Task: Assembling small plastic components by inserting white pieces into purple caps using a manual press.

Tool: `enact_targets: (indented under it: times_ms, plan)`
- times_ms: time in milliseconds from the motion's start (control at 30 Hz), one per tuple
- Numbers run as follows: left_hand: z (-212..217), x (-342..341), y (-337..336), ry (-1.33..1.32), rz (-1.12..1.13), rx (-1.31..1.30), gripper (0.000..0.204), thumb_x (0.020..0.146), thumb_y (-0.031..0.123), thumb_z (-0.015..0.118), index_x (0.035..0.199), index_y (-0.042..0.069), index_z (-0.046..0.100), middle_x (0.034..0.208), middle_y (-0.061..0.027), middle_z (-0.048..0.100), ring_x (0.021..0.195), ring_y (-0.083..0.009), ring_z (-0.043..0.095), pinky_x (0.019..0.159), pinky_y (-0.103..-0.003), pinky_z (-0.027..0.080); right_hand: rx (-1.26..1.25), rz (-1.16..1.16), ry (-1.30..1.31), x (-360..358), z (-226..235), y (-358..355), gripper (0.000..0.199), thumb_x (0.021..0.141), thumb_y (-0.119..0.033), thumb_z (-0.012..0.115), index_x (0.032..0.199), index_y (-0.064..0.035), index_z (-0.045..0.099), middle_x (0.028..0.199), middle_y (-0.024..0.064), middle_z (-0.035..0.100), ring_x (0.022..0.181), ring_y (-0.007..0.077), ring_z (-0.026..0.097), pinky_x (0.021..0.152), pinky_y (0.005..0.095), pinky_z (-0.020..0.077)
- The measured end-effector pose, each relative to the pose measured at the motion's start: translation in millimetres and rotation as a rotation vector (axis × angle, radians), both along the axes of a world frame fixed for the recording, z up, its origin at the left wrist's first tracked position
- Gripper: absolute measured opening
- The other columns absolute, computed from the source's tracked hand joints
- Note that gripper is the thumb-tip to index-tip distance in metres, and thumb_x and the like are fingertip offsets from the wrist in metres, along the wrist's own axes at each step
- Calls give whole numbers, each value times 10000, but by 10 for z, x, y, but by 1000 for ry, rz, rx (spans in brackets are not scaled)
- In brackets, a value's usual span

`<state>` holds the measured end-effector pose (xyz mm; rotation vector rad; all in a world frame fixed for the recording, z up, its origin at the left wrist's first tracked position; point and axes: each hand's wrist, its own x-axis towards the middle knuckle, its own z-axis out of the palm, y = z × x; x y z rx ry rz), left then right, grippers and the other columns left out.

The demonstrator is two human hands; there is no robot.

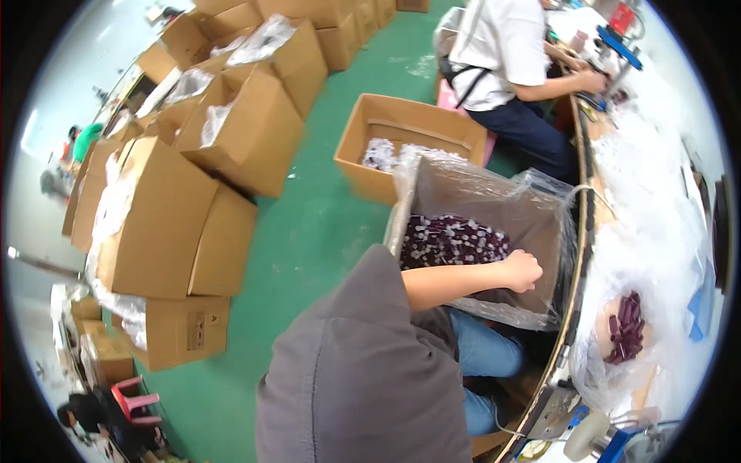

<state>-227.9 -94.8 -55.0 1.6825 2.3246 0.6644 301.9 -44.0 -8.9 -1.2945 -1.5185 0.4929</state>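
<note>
My left hand (523, 272) reaches out from a grey sleeve over a cardboard box (532, 224) lined with clear plastic. Its fingers are curled closed, and whatever they may hold is hidden. Below and beside the forearm, many small dark purple pieces with pale ends (451, 241) fill the bottom of the box. On the workbench to the right, a heap of dark purple pieces (627, 330) lies on a clear plastic sheet (594, 363). My right hand is out of view.
Beyond the lined box stands an open carton (355, 162) holding whitish pieces. A co-worker in a white shirt (502, 46) sits at the bench beside a blue-handled press (617, 48). Stacked cartons (162, 224) line the left of the green floor (309, 224). Another bench device (590, 436) is at lower right.
</note>
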Motion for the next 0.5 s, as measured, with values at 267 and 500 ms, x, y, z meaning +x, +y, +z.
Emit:
enact_targets:
  times_ms: [267,500]
  plan:
    - [432,-163,226,-339,14,502,235,849,149,681,1047,22,678,838,-125,709,749,-201,697,684,-311,551,-12,-451,422,289,-338,230,375,921,-228,658,1185,23,568,1025,70,660,755,109,541,610,259,428]
    - [906,264,1289,-418,-326,730,175,827,31,668,1000,18,686,817,-91,693,727,-150,630,657,-270,475,110,-449,574,427,-390,8,316,944,-175,621,1205,-6,561,950,45,672,587,12,398,485,157,316]
